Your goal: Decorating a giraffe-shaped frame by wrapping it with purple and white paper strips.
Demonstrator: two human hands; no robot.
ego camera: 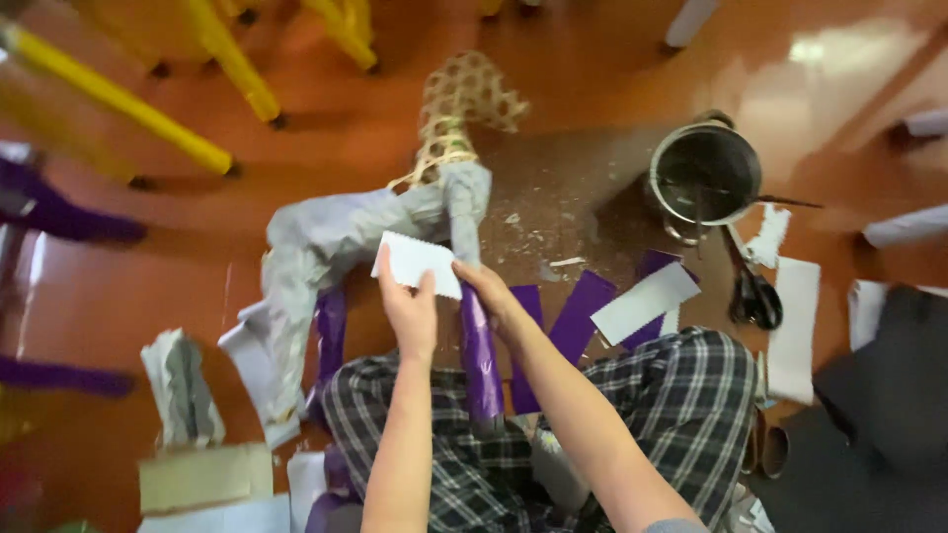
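My left hand (408, 304) and my right hand (491, 294) together hold a small white paper strip (417, 262) with a zigzag edge. It hangs just in front of a woven bamboo animal frame (462, 99) partly covered in grey paper (336, 232). One leg of the figure (481, 355) is wrapped in purple paper and rests over my lap in checked trousers (681, 395).
Purple and white paper strips (612, 306) lie on the orange floor to the right. A metal pot (703, 176) with a stick in it stands behind them, scissors (752, 291) beside it. Yellow chair legs (118, 99) stand at the back left. Crumpled paper (181, 387) and a box (205, 476) sit at the left.
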